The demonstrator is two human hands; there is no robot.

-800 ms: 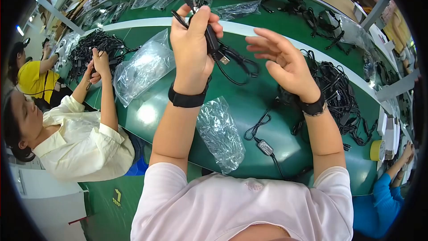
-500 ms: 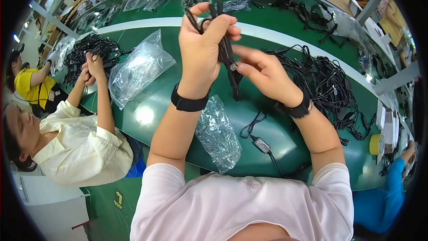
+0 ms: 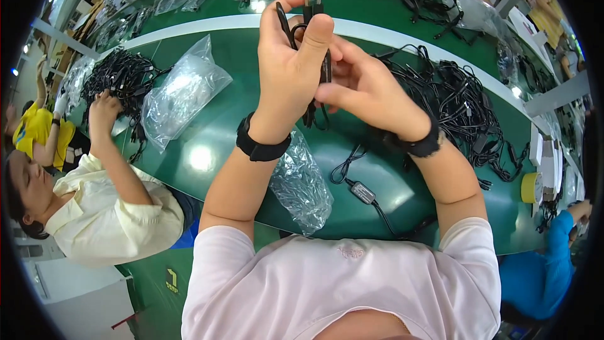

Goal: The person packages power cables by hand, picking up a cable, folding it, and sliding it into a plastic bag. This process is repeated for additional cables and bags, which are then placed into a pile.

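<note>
Black cable (image 3: 309, 38) bundled above the worktop's (image 3: 207, 151) middle: left hand (image 3: 290, 66) clamps it, right hand (image 3: 362, 85) apparently pinching; next needs a tidy wrap.

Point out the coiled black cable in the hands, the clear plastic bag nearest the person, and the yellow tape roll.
coiled black cable (image 3: 313, 9), head view, plug ends above the fingers.
clear plastic bag (image 3: 302, 186), head view, crumpled middle.
yellow tape roll (image 3: 530, 187), head view, outer band.

Both hands meet above the tabletop (image 3: 207, 164), the left hand (image 3: 290, 66) and right hand (image 3: 365, 88) touching around a coiled cable (image 3: 313, 56). Below them on the tabletop lie a plastic bag (image 3: 301, 182) and, to its right, a loose cable (image 3: 362, 190). A cable pile (image 3: 459, 104) sits right; a second bag (image 3: 182, 91) left.
</note>
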